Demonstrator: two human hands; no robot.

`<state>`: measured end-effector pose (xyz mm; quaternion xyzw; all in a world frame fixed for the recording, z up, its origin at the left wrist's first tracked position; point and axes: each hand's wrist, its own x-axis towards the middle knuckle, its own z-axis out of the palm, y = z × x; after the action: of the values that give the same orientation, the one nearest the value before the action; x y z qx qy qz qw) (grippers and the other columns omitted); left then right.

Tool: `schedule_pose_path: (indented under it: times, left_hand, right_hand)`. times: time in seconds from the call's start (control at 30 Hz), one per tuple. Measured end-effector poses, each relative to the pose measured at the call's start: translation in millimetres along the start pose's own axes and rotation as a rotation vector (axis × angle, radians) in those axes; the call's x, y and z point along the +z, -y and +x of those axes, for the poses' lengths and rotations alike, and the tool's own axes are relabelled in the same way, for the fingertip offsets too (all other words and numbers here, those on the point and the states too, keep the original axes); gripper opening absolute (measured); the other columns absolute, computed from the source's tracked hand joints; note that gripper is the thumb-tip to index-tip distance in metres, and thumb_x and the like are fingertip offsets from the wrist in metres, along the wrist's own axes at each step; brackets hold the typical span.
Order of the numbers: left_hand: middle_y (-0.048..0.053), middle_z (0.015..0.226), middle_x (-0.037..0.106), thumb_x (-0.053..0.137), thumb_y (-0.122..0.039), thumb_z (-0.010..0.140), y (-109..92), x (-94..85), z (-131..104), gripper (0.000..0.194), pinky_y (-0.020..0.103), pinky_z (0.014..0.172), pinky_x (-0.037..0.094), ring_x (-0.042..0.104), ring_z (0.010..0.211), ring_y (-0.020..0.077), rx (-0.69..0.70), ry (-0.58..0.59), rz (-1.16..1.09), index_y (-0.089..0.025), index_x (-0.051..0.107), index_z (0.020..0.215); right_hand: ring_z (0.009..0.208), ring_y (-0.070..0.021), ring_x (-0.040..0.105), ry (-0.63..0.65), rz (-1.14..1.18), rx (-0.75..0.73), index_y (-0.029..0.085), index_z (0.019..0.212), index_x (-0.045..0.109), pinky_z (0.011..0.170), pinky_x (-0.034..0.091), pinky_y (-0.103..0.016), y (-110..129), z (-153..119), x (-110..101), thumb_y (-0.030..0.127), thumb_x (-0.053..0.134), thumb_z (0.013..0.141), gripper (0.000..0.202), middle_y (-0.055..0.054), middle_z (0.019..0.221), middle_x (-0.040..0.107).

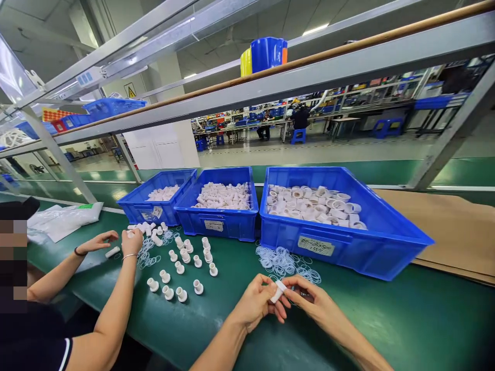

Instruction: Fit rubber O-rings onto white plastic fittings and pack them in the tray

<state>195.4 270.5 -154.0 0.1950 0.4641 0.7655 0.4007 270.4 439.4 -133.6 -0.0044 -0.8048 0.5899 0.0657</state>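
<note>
Between my two hands is a short white plastic fitting, tilted above the green bench. My left hand grips its lower left side between thumb and fingers. The thumb and forefinger of my right hand pinch its upper right end; whether a ring is there too I cannot make out. Just behind my hands lies a loose pile of thin clear rings. To the left, several white flanged fittings stand upright on the bench.
Three blue bins hold white parts: a large bin, a middle bin and a left bin. A co-worker's hands handle a white part at left, near more rings. Cardboard lies at right. A shelf rail crosses overhead.
</note>
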Motion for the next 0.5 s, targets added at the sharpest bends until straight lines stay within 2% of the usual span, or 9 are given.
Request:
schedule_pose_path:
  times: [0.2,0.3,0.37,0.4,0.43,0.47,0.5]
  left_hand:
    - [0.001,0.064,0.064,0.069,-0.064,0.079,5,-8.1,3,0.053,0.018,0.040,0.034,0.048,0.038,0.0067,-0.098,0.148,-0.135,-0.019,0.041,0.089]
    - [-0.001,0.057,0.060,0.072,-0.066,0.074,-7,-2.4,-8,0.056,0.018,0.037,0.030,0.041,0.033,0.0058,-0.129,0.229,-0.129,-0.019,0.044,0.088]
    - [0.001,0.063,0.063,0.071,-0.068,0.073,-34,0.2,-27,0.057,0.020,0.039,0.034,0.047,0.036,0.0083,-0.113,0.258,-0.048,-0.020,0.044,0.090]
    - [0.003,0.068,0.066,0.070,-0.067,0.075,-54,-1.5,-39,0.056,0.021,0.042,0.038,0.052,0.040,0.0099,-0.073,0.225,0.025,-0.021,0.044,0.092]
    - [0.004,0.075,0.068,0.068,-0.065,0.078,-77,-6.3,-53,0.052,0.023,0.046,0.042,0.056,0.045,0.0113,-0.009,0.141,0.120,-0.021,0.044,0.094]
    - [0.006,0.082,0.069,0.065,-0.060,0.082,-102,-14.9,-68,0.046,0.025,0.051,0.046,0.058,0.051,0.0120,0.083,0.002,0.242,-0.022,0.044,0.096]
    - [0.006,0.087,0.070,0.063,-0.053,0.086,-127,-27.2,-83,0.037,0.027,0.058,0.048,0.060,0.057,0.0125,0.199,-0.186,0.400,-0.022,0.045,0.097]
  right_hand:
    - [0.076,-0.0187,0.056,0.028,0.066,0.019,0.023,0.091,0.071,0.068,0.049,-0.026,4,-1,0,0.060,0.061,0.090,0.038,-0.001,0.083,0.062]
    - [0.083,-0.0214,0.060,0.077,0.055,-0.014,0.023,0.089,0.071,0.077,0.050,-0.028,-4,1,2,0.059,0.061,0.090,0.037,-0.002,0.086,0.065]
    - [0.086,-0.0225,0.061,0.071,0.030,-0.015,0.024,0.088,0.071,0.078,0.050,-0.028,-11,3,3,0.060,0.063,0.088,0.037,-0.003,0.088,0.066]
    - [0.083,-0.0219,0.060,0.044,0.018,0.005,0.024,0.089,0.071,0.074,0.050,-0.027,-14,3,3,0.061,0.065,0.086,0.038,-0.003,0.088,0.067]
    - [0.076,-0.0204,0.059,0.003,0.010,0.037,0.024,0.091,0.071,0.066,0.050,-0.025,-17,4,3,0.062,0.065,0.085,0.039,-0.003,0.086,0.066]
    - [0.068,-0.0185,0.056,-0.037,0.007,0.077,0.025,0.094,0.071,0.057,0.047,-0.024,-19,4,2,0.064,0.065,0.084,0.041,-0.002,0.081,0.065]
    - [0.061,-0.0167,0.051,-0.069,0.009,0.112,0.025,0.098,0.070,0.050,0.044,-0.024,-21,3,0,0.066,0.065,0.083,0.044,-0.001,0.077,0.063]
